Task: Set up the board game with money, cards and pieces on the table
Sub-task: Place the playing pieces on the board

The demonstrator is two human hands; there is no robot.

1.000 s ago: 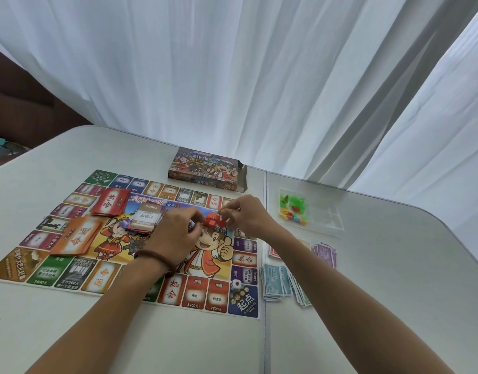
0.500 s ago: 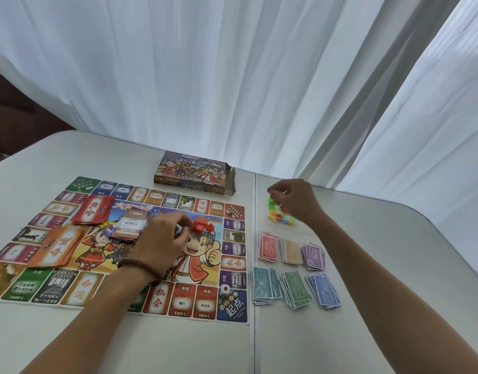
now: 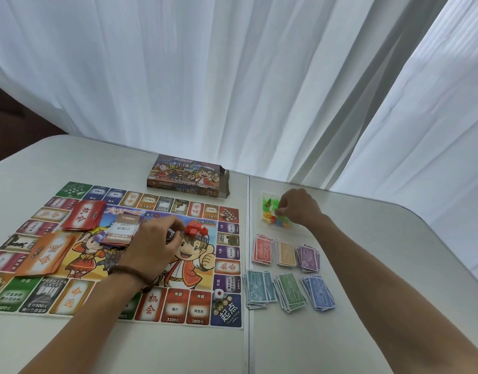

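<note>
The game board (image 3: pixel 197 309) lies flat on the left half of the table. A small heap of red pieces (image 3: pixel 196 230) sits on its middle. My left hand (image 3: pixel 154 247) rests on the board with curled fingers, the forefinger tip against that heap; I cannot tell whether it holds anything. My right hand (image 3: pixel 300 209) reaches into a clear bag of coloured pieces (image 3: pixel 268 220) right of the board and pinches a small piece there. Several sorted stacks of paper money (image 3: pixel 289 291) lie below the bag. A red card deck (image 3: pixel 83 214), an orange card deck (image 3: pixel 47 252) and a third card stack (image 3: pixel 123 229) sit on the board.
The game box (image 3: pixel 187 175) lies beyond the board near the table's back edge. A white die (image 3: pixel 219 295) stands on the board's lower right corner. A seam (image 3: pixel 248 346) splits the table top. White curtains hang right behind the table.
My right hand left the red heap and moved right to the bag of coloured pieces, where it stays. My left hand has stayed beside the heap.
</note>
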